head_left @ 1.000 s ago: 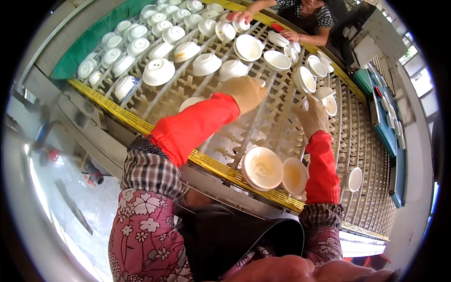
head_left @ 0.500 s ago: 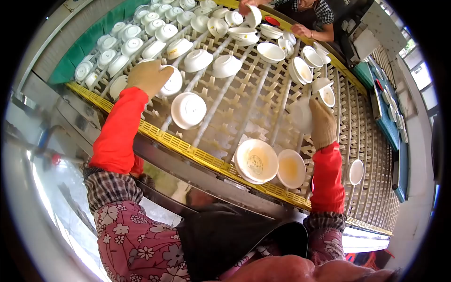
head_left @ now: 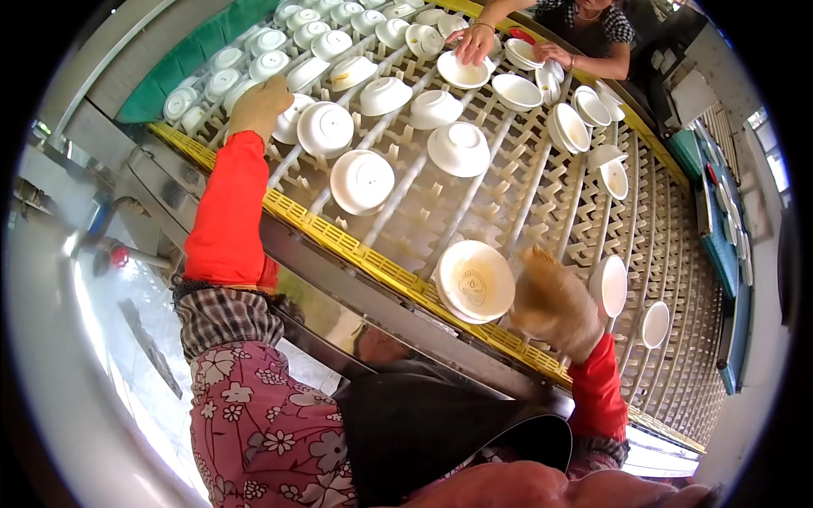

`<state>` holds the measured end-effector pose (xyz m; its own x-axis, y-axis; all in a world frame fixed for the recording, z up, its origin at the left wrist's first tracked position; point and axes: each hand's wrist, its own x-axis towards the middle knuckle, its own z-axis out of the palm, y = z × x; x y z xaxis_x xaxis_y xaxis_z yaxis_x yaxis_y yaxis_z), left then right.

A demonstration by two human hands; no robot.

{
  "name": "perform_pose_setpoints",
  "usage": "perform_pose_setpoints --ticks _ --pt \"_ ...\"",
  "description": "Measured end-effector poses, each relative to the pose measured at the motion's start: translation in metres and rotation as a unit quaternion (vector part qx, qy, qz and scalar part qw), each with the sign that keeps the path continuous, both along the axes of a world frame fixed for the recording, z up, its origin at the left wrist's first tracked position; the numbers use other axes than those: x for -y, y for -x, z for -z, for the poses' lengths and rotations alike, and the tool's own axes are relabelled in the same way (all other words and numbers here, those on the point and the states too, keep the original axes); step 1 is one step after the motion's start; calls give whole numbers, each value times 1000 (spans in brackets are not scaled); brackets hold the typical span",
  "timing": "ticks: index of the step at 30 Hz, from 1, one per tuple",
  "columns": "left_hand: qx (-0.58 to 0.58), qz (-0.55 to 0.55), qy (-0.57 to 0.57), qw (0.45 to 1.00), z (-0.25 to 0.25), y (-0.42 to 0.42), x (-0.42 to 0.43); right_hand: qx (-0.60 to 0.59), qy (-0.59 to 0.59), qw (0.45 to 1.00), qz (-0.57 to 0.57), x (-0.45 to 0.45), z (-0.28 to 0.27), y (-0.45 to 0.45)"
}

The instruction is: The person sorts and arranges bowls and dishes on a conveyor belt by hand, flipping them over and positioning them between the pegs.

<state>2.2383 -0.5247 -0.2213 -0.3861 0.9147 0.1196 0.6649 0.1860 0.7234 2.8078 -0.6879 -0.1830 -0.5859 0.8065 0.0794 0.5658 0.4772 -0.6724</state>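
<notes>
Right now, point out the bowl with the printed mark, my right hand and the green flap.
Bowl with the printed mark (head_left: 475,281): head view, on its inside, at the mark.
Right hand (head_left: 555,305): head view, middle of the blurred hand.
Green flap (head_left: 188,66): head view, on its bare surface.

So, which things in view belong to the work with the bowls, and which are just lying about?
In the job:
left hand, by the upturned bowls
right hand, blurred, beside the printed bowl
pegged rack under the bowls
another person's hand, at a white bowl

Probably just lying about:
small red object, far side
dishes on the blue shelf
</notes>
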Motion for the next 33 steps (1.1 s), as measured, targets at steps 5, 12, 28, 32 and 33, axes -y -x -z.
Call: perform_pose_setpoints --ticks 5,12,28,32,33 --pt "-163 213 -55 962 14 -33 -10 131 -55 986 -85 10 2 5" --pt "-126 469 -18 874 2 -173 45 42 -119 989 76 -15 18 1" --pt "-319 400 -293 808 17 -213 9 259 -80 905 328 15 24 -69" --pt "-369 405 -290 785 38 -221 -22 143 2 891 431 4 32 -87" --pt "-373 404 -255 795 33 -222 -23 171 -116 931 300 -5 33 -97"
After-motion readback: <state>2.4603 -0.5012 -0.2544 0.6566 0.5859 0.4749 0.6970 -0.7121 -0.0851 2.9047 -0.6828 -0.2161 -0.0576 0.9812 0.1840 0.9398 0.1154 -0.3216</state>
